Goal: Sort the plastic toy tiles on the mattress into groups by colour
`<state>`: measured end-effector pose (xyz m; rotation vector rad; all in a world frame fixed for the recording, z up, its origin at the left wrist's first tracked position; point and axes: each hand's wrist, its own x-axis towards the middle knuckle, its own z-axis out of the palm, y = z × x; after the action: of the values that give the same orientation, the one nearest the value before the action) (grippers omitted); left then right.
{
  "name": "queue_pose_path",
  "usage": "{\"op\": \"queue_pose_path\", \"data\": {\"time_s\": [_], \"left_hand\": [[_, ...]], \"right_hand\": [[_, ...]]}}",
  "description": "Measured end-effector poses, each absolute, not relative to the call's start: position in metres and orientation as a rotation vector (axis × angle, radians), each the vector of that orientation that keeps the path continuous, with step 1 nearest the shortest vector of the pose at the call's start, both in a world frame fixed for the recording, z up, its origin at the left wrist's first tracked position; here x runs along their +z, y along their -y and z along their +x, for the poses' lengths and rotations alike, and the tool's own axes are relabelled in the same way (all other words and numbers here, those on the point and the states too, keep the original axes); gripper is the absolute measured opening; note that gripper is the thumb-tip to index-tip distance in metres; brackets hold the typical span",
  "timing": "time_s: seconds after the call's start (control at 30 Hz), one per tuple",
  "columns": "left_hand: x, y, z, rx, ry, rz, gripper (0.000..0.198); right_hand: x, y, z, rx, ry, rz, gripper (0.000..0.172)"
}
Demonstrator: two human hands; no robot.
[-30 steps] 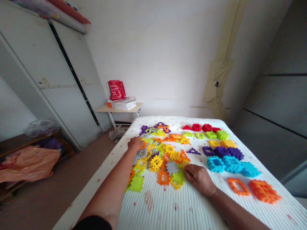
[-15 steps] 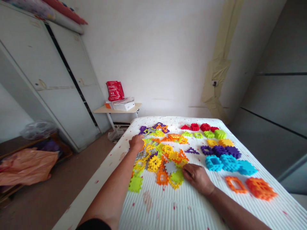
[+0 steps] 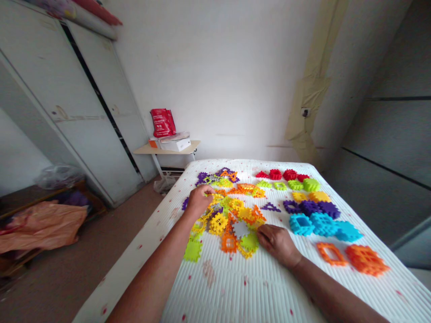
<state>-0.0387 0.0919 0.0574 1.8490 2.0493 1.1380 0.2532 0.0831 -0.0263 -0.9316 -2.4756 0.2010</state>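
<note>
Loose pieces (image 3: 218,223): notched-edge squares and triangles, some open-centred, heaped between the 2 hands.
Cover (image 3: 222,305): white, ribbed, red-specked; lay beneath all pieces.
Sorted stacks (image 3: 323,224): notched shapes, grouped by colour at right.
Left hand (image 3: 200,199): reached over the heap's left side, fingers bent; grasp could not be determined.
Right hand (image 3: 278,244): rested at heap's right edge, fingers curled; grasp could not be determined.
</note>
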Motion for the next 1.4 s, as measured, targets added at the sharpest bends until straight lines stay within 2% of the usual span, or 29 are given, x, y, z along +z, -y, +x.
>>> {"op": "queue_pose_path", "data": {"time_s": [0.2,0.3,0.57,0.73,0.87,1.4], "left_hand": [[0.022,-0.054,0.006,1.438,-1.555,2.148,0.018],[0.004,-0.043,0.019,1.435,-1.468,2.263,0.021],[-0.01,-0.034,0.016,1.237,-1.477,2.533,0.034],[0.002,-0.024,0.019,1.0,-1.754,2.519,0.033],[0.007,-0.021,0.018,0.818,-1.851,2.464,0.042],[-0.005,-0.026,0.014,0.771,-1.827,2.328,0.053]], "right_hand": [[-0.022,-0.082,0.253,0.205,2.467,-0.927,0.032],[-0.021,-0.082,0.252,0.19,2.462,-0.931,0.032],[-0.021,-0.082,0.252,0.182,2.461,-0.916,0.031],[-0.022,-0.083,0.252,0.181,2.463,-0.937,0.031],[-0.023,-0.084,0.252,0.184,2.461,-0.946,0.03],[-0.021,-0.082,0.252,0.177,2.461,-0.941,0.029]]}}
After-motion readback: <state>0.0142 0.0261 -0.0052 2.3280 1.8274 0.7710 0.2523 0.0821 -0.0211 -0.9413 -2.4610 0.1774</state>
